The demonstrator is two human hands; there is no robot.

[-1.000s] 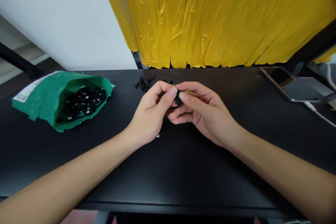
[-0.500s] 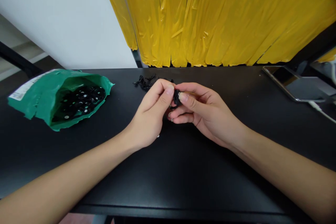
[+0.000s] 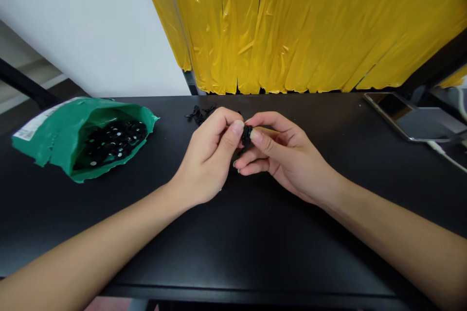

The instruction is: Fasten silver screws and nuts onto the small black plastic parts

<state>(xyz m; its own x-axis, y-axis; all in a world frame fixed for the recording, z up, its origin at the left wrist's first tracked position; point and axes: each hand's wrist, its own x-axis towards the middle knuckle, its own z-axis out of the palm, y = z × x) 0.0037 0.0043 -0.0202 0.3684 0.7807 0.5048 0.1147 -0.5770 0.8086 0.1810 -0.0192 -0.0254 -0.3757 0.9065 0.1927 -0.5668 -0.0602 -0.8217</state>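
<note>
2 bare hands are meeting approx. mid-desk: the L hand [image 3: 209,155] and R hand [image 3: 295,158] are pinching 1 small black pc. [image 3: 247,135] between thumbs & forefingers, clamping it above the black desk [image 3: 273,252]. The R hand's other fingers are curling below; can't tell if they're touching it.

On the L, 1 green plastic bag [image 3: 54,131] w/ a white label [image 3: 34,126] is lying open, holding lots of black pcs. w/ silvery spots [image 3: 115,141], too jumbled to count. Far R, 1 phone [image 3: 404,116] is lying w/ 1 white cable [image 3: 447,155] running out of view. 1 yellow plastic curtain [image 3: 310,24] is hanging behind, cut off up top.

Fingertips are hiding much of the pinched pc., so its shape's hard to make out. The L hand is partly covering 1 black heap [image 3: 199,114] behind it, & nearly hiding 1 tiny pale bit [image 3: 221,189] by the wrist.
</note>
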